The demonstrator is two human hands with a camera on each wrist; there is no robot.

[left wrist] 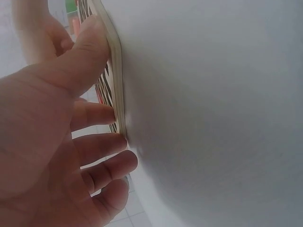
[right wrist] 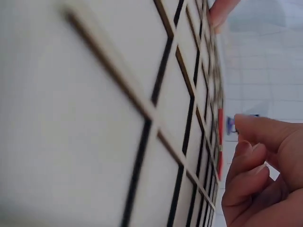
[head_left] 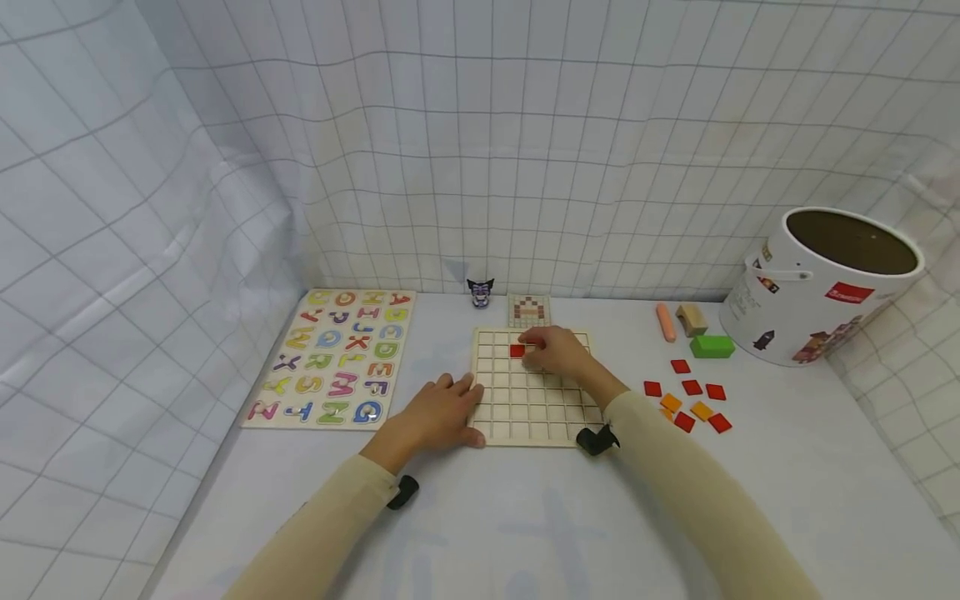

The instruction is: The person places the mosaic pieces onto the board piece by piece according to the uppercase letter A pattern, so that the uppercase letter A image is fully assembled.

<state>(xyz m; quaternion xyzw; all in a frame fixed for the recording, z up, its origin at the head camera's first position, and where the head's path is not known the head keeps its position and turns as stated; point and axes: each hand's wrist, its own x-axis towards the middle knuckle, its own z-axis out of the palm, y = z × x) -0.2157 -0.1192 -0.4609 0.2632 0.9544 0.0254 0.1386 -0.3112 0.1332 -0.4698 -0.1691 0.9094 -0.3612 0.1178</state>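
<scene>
Both hands on the grid board (head_left: 525, 412).
Left hand (head_left: 438, 412) presses flat, fingers straight, on the board's left edge; right hand (head_left: 555, 350), fingers curled, sits just beside the red tile (head_left: 517, 351) near the far edge.

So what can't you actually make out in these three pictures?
- Head view: the right hand covers the grid board cells beside the red tile, so any tile under its fingers is hidden.
- Head view: the pattern card is too small to read.
- Head view: the bucket interior is dark.
- Left wrist view: the left hand blocks most of the board.
- Right wrist view: the near board is blurred.
</scene>
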